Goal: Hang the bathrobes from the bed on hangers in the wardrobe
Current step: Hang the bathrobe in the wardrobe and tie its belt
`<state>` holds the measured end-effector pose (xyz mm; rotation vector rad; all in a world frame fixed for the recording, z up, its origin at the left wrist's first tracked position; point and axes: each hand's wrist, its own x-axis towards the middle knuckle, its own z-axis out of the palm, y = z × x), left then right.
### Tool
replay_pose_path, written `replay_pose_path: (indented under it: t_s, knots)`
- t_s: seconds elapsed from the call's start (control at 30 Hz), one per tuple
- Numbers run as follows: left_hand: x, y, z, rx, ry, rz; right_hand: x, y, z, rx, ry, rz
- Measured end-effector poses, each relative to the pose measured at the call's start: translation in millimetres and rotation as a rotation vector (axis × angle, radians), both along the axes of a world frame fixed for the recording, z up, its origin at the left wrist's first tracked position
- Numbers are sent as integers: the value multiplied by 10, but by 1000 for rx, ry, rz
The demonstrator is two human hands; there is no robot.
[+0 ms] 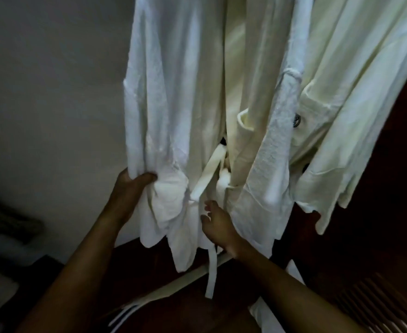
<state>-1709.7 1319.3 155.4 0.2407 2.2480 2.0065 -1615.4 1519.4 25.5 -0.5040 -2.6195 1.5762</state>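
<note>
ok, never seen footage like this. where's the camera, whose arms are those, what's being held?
There is no robot here. One wide-angle camera sits on a person's head and looks forward and down, so both arms belong to the wearer. There is no table. Pale bathrobes hang in front, with a light wall to the left and dark wardrobe wood to the right. The left hand grips a bunched fold low on the leftmost bathrobe. The right hand seems to hold nothing, its fingers relaxed beside a belt. The other bathrobes hang untouched. The hangers are out of frame.
</note>
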Motion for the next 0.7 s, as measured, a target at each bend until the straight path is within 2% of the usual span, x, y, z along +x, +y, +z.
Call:
replay_pose_path:
  t_s: [0.13,0.2,0.27,0.37,0.5,0.7]
  knots:
    - [35,-43,14,32,-45,13,-238,-186,-111,-183,-115,-37]
    - [63,-23,15,24,-57,12,-321,-297,-178,-285,-99,-75]
    - [68,-18,16,-18,-47,13,-324,-366,-245,-299,-63,-92]
    - [23,-31,32,-57,-12,-4,-134,-289,-374,-218,-33,-56]
    - [-52,73,13,-88,8,-77,302,94,-567,5,-122,-28]
    - [-85,735,-107,-130,11,-276,908,494,-491,177,-104,-226]
